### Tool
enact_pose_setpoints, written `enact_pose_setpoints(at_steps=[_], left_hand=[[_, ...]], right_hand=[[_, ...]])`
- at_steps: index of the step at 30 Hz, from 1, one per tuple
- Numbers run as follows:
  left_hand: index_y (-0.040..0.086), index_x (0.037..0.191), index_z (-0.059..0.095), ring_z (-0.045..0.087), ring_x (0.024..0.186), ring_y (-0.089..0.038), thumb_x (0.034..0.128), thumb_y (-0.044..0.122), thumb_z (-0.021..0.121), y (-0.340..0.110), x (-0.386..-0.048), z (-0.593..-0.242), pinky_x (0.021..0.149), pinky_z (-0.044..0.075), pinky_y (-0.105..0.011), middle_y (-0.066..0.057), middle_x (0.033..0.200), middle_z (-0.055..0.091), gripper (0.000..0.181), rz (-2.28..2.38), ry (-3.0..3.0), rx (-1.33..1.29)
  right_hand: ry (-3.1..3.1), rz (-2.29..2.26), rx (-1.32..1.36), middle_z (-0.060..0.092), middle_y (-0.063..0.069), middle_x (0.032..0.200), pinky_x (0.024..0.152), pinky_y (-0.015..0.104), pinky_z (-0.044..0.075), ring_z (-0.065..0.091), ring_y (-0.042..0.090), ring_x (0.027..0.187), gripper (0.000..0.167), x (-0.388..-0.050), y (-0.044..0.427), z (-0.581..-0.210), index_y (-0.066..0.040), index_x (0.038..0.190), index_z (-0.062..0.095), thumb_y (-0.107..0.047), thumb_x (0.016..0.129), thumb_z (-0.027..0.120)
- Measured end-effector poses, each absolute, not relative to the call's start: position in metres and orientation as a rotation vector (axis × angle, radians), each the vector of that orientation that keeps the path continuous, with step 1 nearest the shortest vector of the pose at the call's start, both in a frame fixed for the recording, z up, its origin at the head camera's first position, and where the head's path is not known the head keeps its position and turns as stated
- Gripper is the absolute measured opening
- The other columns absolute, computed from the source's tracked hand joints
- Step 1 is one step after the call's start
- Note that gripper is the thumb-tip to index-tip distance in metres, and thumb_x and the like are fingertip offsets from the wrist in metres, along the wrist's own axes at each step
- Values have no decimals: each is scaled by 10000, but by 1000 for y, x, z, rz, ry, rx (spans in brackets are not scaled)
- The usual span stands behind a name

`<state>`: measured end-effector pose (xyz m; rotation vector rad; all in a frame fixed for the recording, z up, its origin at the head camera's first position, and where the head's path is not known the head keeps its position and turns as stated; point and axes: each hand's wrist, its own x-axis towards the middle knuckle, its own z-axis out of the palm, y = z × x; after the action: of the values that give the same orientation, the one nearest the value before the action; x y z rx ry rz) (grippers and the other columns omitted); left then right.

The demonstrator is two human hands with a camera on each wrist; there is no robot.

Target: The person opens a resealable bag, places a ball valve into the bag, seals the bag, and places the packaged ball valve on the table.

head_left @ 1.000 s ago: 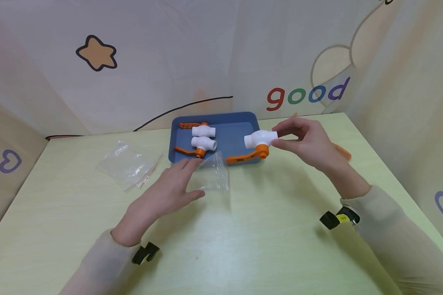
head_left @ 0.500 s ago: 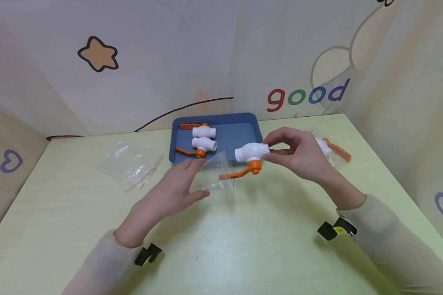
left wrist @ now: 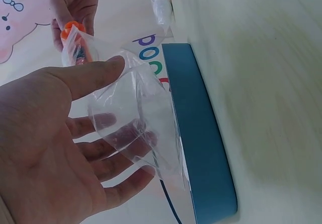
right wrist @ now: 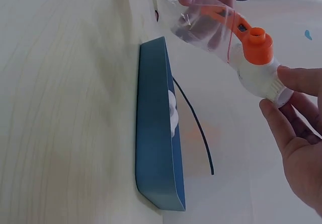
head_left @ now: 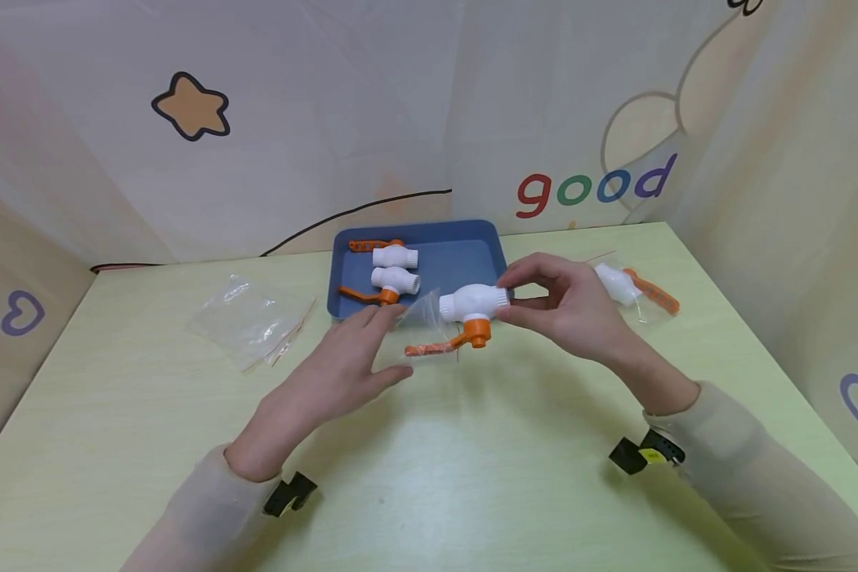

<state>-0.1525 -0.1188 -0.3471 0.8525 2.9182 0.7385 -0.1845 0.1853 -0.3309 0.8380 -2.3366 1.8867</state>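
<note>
My right hand (head_left: 568, 311) pinches one end of a white ball valve (head_left: 474, 302) between thumb and fingers, above the front of the blue tray. The valve's orange lever handle (head_left: 429, 349) lies inside the mouth of a clear zip bag (left wrist: 136, 113), while its white body is mostly outside. My left hand (head_left: 322, 373) holds that bag, with the thumb on one side and curved fingers behind the film. In the right wrist view, the bag's red seal line crosses near the handle's base. Two more white ball valves (head_left: 395, 256) with orange handles lie in the tray's left half.
The blue tray (head_left: 465, 230) stands at the table's back, against a printed curtain. Flat clear bags (head_left: 246, 318) lie left of it. At the right, behind my right hand, lies a bagged valve (head_left: 618, 284) with an orange handle.
My right hand has carried the valve left and slightly down, and its handle has passed into the bag. My left hand has shifted slightly right. The bagged valve at right has come into view.
</note>
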Motion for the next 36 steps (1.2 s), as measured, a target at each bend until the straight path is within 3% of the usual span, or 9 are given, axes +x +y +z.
enact_pose_setpoints(at_steps=[15, 26, 36], left_hand=[[7, 1438, 498, 632, 1093, -303, 877, 234, 852, -111, -151, -348, 919, 550, -435, -131, 1322, 596, 701, 918, 2891, 906], [21, 1523, 419, 535, 1303, -299, 882, 181, 843, -109, -149, -348, 1061, 470, -468, -139, 1477, 519, 784, 990, 2819, 974], [35, 1551, 400, 517, 1330, -302, 891, 249, 839, -108, -147, -347, 1076, 448, -507, -124, 1519, 492, 821, 1047, 2796, 937]], right_hand=[[-2392, 1834, 900, 638, 127, 1105, 811, 363, 600, 690, 294, 952, 297, -180, 176, -331, 16, 1100, 693, 108, 837, 794], [-2399, 1826, 923, 639, 105, 1109, 837, 362, 592, 654, 329, 995, 300, -177, 169, -333, -2, 1097, 700, 96, 833, 805], [-2395, 1738, 917, 647, 79, 1106, 836, 346, 591, 644, 250, 1024, 297, -175, 168, -330, -8, 1085, 705, 85, 826, 817]])
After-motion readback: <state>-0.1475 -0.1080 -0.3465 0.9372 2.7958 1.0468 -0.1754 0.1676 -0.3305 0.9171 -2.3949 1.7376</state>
